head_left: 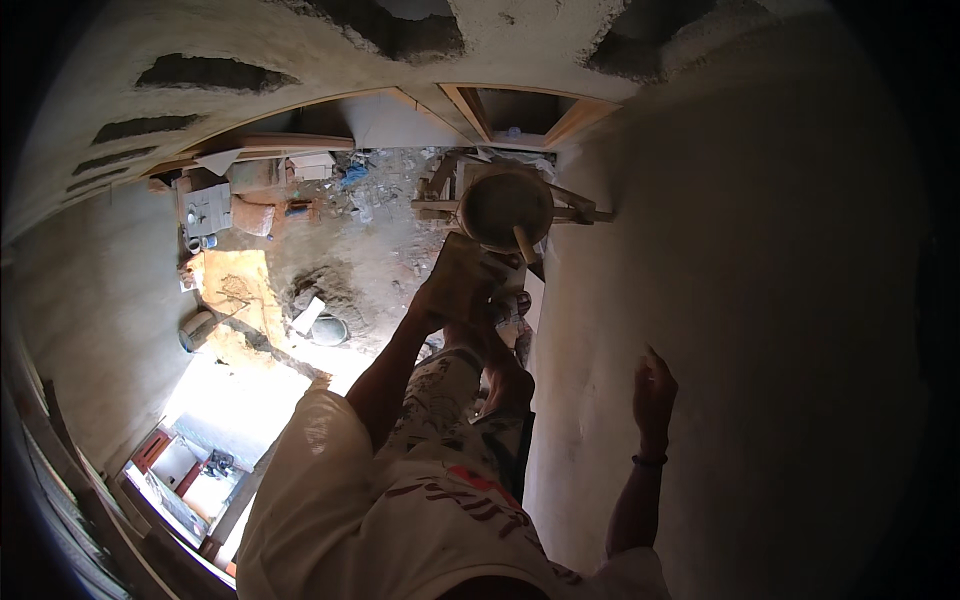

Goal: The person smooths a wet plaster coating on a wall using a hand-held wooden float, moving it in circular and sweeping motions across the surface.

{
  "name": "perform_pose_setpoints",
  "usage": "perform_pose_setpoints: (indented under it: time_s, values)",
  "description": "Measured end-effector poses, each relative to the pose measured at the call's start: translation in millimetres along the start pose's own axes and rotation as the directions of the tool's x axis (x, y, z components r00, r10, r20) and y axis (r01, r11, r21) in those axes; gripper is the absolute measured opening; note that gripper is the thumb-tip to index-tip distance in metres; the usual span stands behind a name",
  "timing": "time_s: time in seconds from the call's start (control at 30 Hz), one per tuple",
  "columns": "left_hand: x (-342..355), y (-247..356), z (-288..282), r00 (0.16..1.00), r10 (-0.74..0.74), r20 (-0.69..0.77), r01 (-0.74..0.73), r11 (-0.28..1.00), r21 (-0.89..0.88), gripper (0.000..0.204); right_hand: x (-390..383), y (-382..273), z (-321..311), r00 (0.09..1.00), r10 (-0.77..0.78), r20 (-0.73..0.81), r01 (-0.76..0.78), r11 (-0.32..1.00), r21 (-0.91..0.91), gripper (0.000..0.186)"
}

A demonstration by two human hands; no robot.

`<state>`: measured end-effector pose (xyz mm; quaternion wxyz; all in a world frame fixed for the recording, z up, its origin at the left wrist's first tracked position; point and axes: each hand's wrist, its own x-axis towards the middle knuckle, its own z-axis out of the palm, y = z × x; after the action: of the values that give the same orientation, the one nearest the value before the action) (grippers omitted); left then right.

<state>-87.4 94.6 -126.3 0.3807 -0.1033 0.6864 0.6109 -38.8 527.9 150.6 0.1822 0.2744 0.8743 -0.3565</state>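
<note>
My left hand (437, 303) grips a flat rectangular board (460, 262), dark and dull in the shade, held out in front of my body. Just beyond it, a round basin (505, 207) rests on a wooden stand, with a pale tool handle (524, 243) leaning over its near rim. My right hand (654, 392) is raised beside the plastered wall (760, 330), a dark band round its wrist. Its fingers point away from me and appear stretched out, with nothing visible in them. Whether they touch the wall I cannot tell.
The wooden stand (434, 205) is close against the right wall, far below my head. On the floor lie a tan sheet (240, 285), a bucket (328, 329) and scattered debris. Wooden beams (110, 520) run along the lower left, beside a brightly lit opening (235, 400).
</note>
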Motion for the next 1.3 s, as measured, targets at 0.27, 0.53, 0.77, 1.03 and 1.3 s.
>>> perform_pose_setpoints:
  time_s: [0.27,0.53,0.77,1.03,1.3]
  values:
    - [43,156,38,0.994,0.104,0.037,-0.110,0.968,0.227,0.049,147,95,261,0.951,-0.087,0.296,0.066,0.994,0.082,0.038]
    - [79,126,57,0.826,0.511,0.236,-0.426,0.294,0.856,0.045,239,133,374,0.977,-0.094,0.194,0.104,0.994,-0.044,0.047]
    - [90,103,51,0.880,0.465,0.099,-0.322,0.432,0.842,0.031,269,121,428,0.941,-0.058,0.333,0.099,0.989,-0.109,0.059]
    - [99,83,20,0.987,0.128,-0.098,0.004,0.591,0.807,0.030,286,72,381,0.974,0.024,0.227,0.055,0.941,-0.334,0.050]
    - [82,35,4,0.915,0.019,-0.403,0.211,0.830,0.517,0.048,274,34,310,0.801,-0.540,0.258,0.586,0.621,-0.521,0.023]
